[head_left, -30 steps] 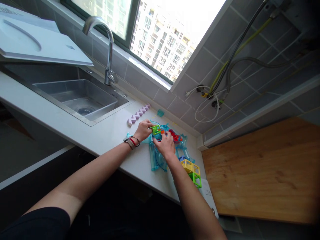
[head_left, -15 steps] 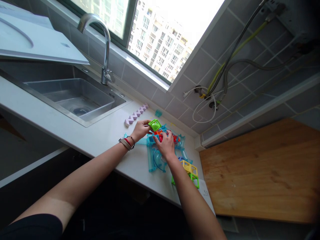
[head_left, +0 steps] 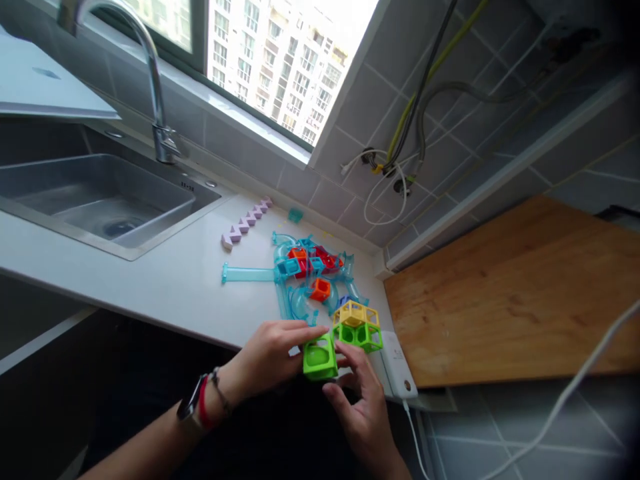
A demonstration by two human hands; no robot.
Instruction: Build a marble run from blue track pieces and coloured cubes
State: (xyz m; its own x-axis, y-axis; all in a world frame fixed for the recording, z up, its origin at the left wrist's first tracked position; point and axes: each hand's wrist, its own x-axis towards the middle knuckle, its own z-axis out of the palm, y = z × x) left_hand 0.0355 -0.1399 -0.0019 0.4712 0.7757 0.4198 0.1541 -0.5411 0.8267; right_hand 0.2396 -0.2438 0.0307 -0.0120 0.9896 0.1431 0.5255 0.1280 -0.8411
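A bright green hollow cube (head_left: 320,358) is held at the counter's front edge. My left hand (head_left: 275,353) grips it from the left, fingers on its top and side. My right hand (head_left: 357,393) is at its right side, thumb and fingers curved apart; contact with the cube is hard to make out. Just behind, yellow (head_left: 353,313) and green cube frames (head_left: 359,336) stand joined in a block. Farther back lie translucent blue track pieces (head_left: 250,274) with red and orange blocks (head_left: 321,289) among them.
A lilac zigzag piece (head_left: 243,228) lies left of the tracks. The sink (head_left: 115,207) and faucet (head_left: 157,100) are at the left. A wooden board (head_left: 515,293) and white power strip (head_left: 397,367) are at the right.
Both hands have moved from the blue and red pieces to the counter's front edge, bringing the green cube along. The view has shifted to the right, showing the power strip.
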